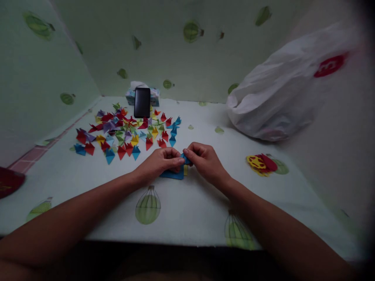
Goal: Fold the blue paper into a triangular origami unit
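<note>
Between my two hands is a small folded piece of blue paper [185,159]. My left hand [164,160] pinches it from the left, thumb on top. From the right, my right hand [203,160] grips it between thumb and bent fingers. Just below my left hand lies a flat blue paper sheet [174,175], with a yellow edge [185,170] showing beside it. Many small folded paper figures [125,150] in red, blue, yellow, green and purple are spread over the table beyond my left hand.
A black phone [142,102] leans against a tissue box [155,97] at the back. On the right, a big white plastic bag [272,93] stands by the wall, with yellow and red cut-out pieces [260,164] nearer me. A dark red object [11,182] sits at the left edge.
</note>
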`<state>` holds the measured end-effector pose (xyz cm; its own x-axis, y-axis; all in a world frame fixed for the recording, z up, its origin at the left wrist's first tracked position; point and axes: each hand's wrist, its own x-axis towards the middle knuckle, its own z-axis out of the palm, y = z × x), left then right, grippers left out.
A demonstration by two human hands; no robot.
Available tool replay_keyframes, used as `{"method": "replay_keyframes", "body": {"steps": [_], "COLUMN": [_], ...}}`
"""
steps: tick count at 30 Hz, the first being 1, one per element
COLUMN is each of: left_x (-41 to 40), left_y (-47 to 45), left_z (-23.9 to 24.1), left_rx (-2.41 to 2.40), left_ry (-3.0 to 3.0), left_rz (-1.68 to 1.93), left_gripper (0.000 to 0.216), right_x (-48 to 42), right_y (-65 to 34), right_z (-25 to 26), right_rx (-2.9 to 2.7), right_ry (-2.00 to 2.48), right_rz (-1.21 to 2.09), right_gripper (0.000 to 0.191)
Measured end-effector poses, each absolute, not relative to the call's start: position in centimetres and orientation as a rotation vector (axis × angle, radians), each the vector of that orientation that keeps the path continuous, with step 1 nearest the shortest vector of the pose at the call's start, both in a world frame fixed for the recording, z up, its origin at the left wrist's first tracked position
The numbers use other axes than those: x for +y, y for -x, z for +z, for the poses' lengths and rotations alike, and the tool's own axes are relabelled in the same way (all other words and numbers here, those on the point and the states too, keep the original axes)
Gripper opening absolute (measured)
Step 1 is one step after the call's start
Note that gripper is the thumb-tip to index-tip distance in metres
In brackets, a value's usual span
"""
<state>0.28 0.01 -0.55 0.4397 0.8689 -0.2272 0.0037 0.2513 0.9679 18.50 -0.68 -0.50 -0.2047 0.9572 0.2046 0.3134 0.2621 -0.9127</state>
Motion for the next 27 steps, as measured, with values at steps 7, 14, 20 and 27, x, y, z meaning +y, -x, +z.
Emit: {"method": "replay_keyframes", "body": {"steps": [7,14,20,27], "left_x": [-0.1,0.22,0.32,0.29], "left_y": [-0.26,-0.3,-0.23,-0.35], "left_z": [-0.25,-0.87,-1.02,-0.61], "left_rx": [0.977,0.958,0.925,0.901], "left_ry": [-1.231,-1.022,-1.0,-1.016], "left_rz": [0.712,0.823,0.883,0.889], "left_gripper": [0.027,0.03,0.031,0.037], "right_x": [-0.84,-0.66,-0.58,-0.54], "right_y": [-18.16,-18.14,-18.11,-18.1], "right_z": [-0.62,-0.79,-0.96,-1.05], "right_rx": [-1.561,-1.357,-1.297,-1.262], "right_ry": [1.173,0.974,0.975,0.984], "right_rz": [1.11,1.479,1.541,1.516], "right_gripper": [0.033,0.033,0.035,0.032]}}
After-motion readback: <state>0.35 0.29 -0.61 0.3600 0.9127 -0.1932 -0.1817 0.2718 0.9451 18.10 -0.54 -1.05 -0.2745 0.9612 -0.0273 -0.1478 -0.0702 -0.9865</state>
